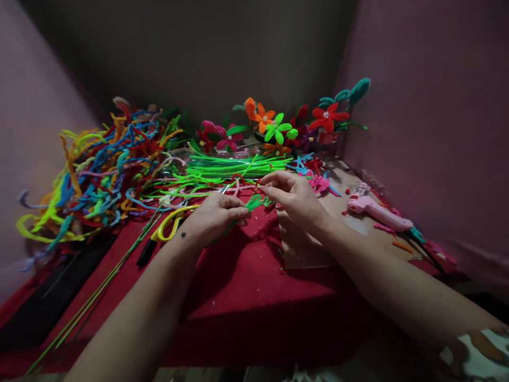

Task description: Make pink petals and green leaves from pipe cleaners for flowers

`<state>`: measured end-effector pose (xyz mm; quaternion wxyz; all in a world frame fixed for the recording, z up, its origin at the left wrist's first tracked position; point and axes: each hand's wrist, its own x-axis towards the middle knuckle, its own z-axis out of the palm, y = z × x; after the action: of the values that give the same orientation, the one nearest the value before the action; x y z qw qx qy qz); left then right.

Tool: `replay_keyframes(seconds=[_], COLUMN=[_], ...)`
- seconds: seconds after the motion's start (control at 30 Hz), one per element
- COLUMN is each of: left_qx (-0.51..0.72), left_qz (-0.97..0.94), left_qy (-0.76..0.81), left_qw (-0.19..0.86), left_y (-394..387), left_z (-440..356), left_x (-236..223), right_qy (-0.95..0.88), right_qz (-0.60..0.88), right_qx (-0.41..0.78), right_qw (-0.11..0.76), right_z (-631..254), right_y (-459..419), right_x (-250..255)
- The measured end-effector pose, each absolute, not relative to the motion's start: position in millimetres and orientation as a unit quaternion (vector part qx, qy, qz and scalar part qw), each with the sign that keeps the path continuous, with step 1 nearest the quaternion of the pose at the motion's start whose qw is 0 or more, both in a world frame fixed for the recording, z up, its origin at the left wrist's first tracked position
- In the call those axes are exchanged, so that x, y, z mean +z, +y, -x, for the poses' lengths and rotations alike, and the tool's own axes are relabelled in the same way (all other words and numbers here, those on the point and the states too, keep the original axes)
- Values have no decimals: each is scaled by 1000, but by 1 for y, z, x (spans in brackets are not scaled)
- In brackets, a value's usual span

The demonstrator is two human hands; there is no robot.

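My left hand [220,212] pinches a bunch of green fuzzy pipe cleaner loops [255,202] between thumb and fingers, over the red cloth. Just to its right is my right hand [294,199], thumb and forefinger brought together above the loops. A thin reddish strand seems to run from the loops to those fingertips, but it is too fine to name surely. Beyond both hands lie bright green pipe cleaners [234,167] in a bundle. Yellow-handled scissors [165,225] rest beside my left wrist, blades partly hidden among loose pipe cleaners.
At left rises a tangled heap of coloured pipe cleaners [107,170]. Finished fuzzy flowers [277,129] stand along the back. To the right, a pink glue gun [377,209] lies on cardboard [306,249]. Long thin green stems [99,294] cross the red cloth [254,297] at left.
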<state>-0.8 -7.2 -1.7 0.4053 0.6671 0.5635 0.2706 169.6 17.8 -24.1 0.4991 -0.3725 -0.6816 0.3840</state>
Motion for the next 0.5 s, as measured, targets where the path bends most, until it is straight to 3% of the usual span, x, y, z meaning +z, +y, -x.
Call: replay_keyframes(seconds=[0.1,0.2,0.5], left_qx=[290,293,286], left_qz=[-644,-634,-653], left_qy=[570,574,566], left_qw=[419,428,415], left_y=[-8,-8,-3], left_z=[2,4,8], left_x=[-2,-3,-9], right_qy=[-760,-831,-861], right_qz=[322,284,296], right_qx=[174,32,-171], right_qw=[537,478,377], right_z=[-170,-167,-165], right_y=[17,17,15], right_x=[-29,-37,-41])
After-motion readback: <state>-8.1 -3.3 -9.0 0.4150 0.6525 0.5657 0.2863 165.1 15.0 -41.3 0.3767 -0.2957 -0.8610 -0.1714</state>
